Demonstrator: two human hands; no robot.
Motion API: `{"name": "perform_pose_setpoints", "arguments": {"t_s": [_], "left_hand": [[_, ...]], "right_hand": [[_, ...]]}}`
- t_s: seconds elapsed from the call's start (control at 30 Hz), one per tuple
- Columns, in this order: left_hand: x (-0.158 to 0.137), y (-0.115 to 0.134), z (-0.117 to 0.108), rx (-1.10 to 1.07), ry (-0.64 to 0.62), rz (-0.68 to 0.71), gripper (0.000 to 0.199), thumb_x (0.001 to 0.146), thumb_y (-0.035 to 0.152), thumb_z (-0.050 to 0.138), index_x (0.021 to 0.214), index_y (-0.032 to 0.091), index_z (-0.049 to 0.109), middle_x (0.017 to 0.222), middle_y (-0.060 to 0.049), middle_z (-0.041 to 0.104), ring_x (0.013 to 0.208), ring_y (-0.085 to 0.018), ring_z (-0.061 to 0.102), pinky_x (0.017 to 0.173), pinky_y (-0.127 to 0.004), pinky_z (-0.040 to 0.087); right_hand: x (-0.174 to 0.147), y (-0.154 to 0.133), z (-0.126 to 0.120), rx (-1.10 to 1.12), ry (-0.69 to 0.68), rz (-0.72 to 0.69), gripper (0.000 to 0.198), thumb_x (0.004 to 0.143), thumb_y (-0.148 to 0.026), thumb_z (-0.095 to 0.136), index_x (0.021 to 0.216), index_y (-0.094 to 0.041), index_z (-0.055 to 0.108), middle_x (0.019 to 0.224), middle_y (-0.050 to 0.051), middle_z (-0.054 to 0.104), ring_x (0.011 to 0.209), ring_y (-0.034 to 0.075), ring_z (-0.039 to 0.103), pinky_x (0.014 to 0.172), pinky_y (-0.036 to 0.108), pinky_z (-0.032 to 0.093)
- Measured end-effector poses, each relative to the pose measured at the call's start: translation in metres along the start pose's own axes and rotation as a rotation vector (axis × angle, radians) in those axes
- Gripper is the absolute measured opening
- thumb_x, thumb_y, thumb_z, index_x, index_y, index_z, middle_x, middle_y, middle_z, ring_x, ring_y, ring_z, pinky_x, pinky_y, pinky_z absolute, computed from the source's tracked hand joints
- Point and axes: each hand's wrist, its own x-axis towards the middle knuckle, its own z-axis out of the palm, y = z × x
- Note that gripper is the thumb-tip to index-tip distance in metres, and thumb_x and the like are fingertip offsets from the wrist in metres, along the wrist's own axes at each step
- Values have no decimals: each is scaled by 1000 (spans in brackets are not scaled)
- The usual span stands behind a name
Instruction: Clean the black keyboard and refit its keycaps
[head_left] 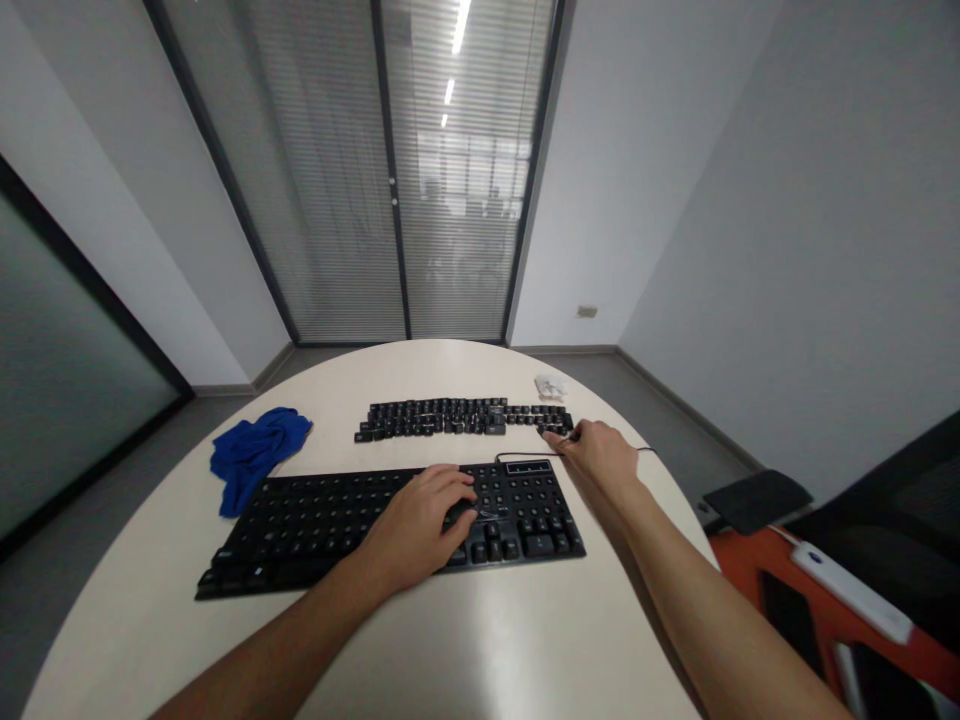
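Note:
A black keyboard (322, 515) lies across the table in front of me. My left hand (424, 525) rests over its right-middle part, fingers curled and thumb toward the index finger. Something dark with thin, wire-like lines shows at those fingertips; its kind is unclear. Beyond the keyboard, loose black keycaps (435, 416) lie in rows, with a smaller group of keycaps (536, 412) at their right end. My right hand (600, 450) reaches to the near edge of that smaller group. Its fingers are bent together, and whatever is between them is too small to make out.
A crumpled blue cloth (262, 448) lies left of the keyboard. A small clear plastic bag (551, 387) sits behind the keycaps. The keyboard's cable (525, 455) runs right, under my right hand. Right of the round table (480, 650), a power strip (851, 590) rests on an orange surface.

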Motion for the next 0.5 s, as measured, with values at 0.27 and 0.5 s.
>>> {"name": "perform_pose_setpoints", "arguments": {"t_s": [0.27,0.5], "left_hand": [[-1,-3,-1,-1,-9,-5,15,93,24,57,105,21,66,120,-7,67,120,-24,56,107,-46,46],[-2,-4,-2,6,-16,-9,15,93,24,57,105,21,65,121,-6,67,121,-23,56,107,-46,46]], "right_hand": [[6,20,-1,59,-41,3,43,85,-61,57,93,-22,73,105,13,72,97,31,66,69,35,46],[8,25,0,72,-33,23,37,85,-56,59,91,-23,73,102,12,73,94,30,67,64,33,43]]}}
